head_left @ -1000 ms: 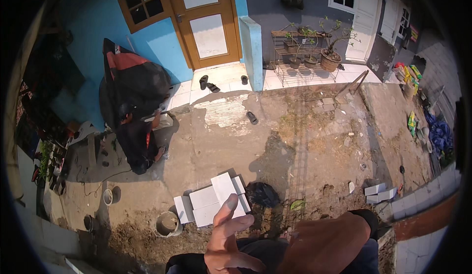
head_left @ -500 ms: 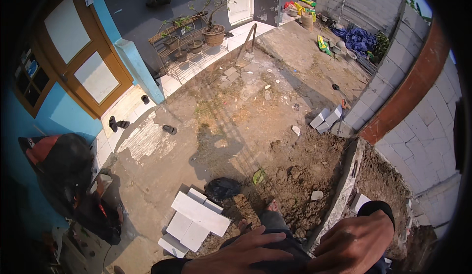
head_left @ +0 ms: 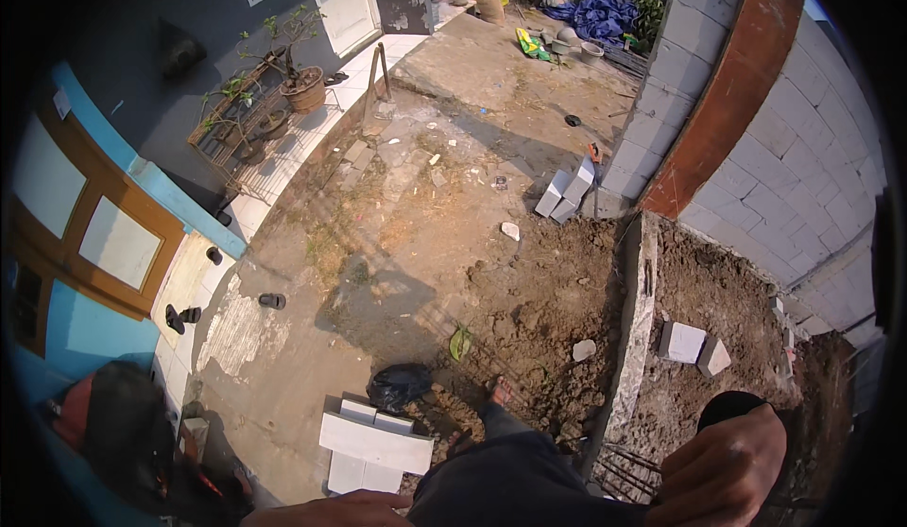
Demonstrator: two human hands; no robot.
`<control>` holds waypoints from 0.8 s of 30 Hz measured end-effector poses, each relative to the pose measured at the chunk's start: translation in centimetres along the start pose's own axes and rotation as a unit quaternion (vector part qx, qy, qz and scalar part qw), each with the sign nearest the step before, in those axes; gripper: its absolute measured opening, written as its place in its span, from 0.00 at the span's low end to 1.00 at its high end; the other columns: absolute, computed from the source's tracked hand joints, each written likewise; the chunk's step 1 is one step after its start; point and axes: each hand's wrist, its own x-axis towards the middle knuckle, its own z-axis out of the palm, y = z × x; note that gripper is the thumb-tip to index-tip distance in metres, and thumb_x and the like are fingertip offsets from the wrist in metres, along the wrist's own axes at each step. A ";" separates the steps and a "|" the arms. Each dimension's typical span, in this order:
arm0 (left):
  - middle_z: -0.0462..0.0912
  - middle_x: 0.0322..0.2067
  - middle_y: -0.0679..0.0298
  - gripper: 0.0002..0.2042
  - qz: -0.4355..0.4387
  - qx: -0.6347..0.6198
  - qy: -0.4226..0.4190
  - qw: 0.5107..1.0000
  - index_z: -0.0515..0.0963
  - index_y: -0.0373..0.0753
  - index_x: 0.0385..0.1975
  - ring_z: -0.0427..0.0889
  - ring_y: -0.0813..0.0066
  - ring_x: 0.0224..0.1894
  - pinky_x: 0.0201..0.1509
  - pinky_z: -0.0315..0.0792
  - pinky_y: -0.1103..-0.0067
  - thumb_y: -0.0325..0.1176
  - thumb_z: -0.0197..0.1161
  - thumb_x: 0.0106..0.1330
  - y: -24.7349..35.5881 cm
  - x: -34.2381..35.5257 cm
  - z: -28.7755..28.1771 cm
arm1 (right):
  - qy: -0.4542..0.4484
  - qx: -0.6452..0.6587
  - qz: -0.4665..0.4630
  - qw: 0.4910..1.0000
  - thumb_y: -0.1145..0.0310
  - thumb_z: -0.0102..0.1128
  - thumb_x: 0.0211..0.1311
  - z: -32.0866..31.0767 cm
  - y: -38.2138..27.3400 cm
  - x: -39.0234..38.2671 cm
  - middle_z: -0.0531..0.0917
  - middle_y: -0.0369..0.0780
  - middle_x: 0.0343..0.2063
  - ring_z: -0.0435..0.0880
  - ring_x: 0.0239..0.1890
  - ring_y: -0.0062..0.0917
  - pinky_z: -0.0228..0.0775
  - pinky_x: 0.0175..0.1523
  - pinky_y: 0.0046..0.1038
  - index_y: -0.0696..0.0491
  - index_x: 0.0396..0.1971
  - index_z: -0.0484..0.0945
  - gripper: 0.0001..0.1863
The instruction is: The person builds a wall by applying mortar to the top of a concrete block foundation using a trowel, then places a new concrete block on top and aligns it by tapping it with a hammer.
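- Low, rough pale concrete ledge (head_left: 635, 328) runs lengthwise between churned brown soil (head_left: 548, 291) and the strip by the grey block wall (head_left: 770, 149); stands between the block stack and that strip.
- Two loose pale-grey blocks (head_left: 682, 342) lie in the strip; more pale blocks (head_left: 565, 191) lean together at the wall's near end.
- Green leaf (head_left: 460, 343) on the ground past the stack; crumpled blue tarp (head_left: 605, 18) far back.
- Containers: crumpled black plastic bag (head_left: 399, 388) just beyond the stack, contents hidden. Round brown pot (head_left: 304, 90) on the brown wire rack holds a leafy, thick-stemmed plant. Round grey bucket (head_left: 592, 51) near the tarp, contents too small to tell.
- Stack of pale-grey rectangular blocks (head_left: 378, 442): smooth faces, crisp edges, one long block laid across others; on the ground, lower centre, near the left hand.
- Left hand (head_left: 354, 508): cut off by lower edge; opening and hold, cannot tell.
- Right hand (head_left: 723, 470): fingers bent under, beside thin dark bars (head_left: 628, 470); can't tell if anything's in it.
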 end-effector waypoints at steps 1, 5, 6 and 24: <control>0.87 0.42 0.66 0.11 -0.014 -0.004 -0.001 1.000 0.86 0.41 0.36 0.80 0.58 0.56 0.68 0.65 0.47 0.38 0.72 0.56 0.4 0.7 -1.0 | 0.024 -0.002 -0.008 1.000 0.74 0.71 0.57 -1.0 0.9 -1.0 0.69 0.29 0.13 0.63 0.12 0.16 0.51 0.18 0.25 0.62 0.40 0.85 0.12; 0.88 0.46 0.65 0.09 -0.035 0.016 0.016 0.999 0.87 0.41 0.30 0.81 0.58 0.55 0.68 0.66 0.48 0.38 0.72 0.54 1.3 0.1 -4.0 | 0.082 0.011 -0.010 0.996 0.75 0.74 0.54 -4.3 3.6 -2.2 0.71 0.29 0.12 0.59 0.11 0.13 0.47 0.19 0.22 0.59 0.34 0.87 0.08; 0.89 0.47 0.64 0.08 -0.053 0.021 0.023 0.998 0.88 0.41 0.27 0.81 0.57 0.57 0.70 0.65 0.48 0.38 0.72 0.54 2.0 0.5 -4.1 | 0.082 0.037 -0.024 0.996 0.75 0.74 0.53 -4.4 5.0 -2.0 0.72 0.29 0.12 0.60 0.11 0.13 0.47 0.19 0.22 0.59 0.34 0.87 0.08; 0.84 0.54 0.44 0.29 -0.736 -0.203 0.413 0.496 0.79 0.29 0.59 0.84 0.55 0.55 0.55 0.81 0.68 0.26 0.75 0.54 -44.4 -19.7 35.8 | 0.197 0.413 0.800 0.389 0.55 0.62 0.68 39.6 36.7 -38.6 0.87 0.39 0.36 0.86 0.33 0.25 0.80 0.37 0.34 0.51 0.50 0.84 0.18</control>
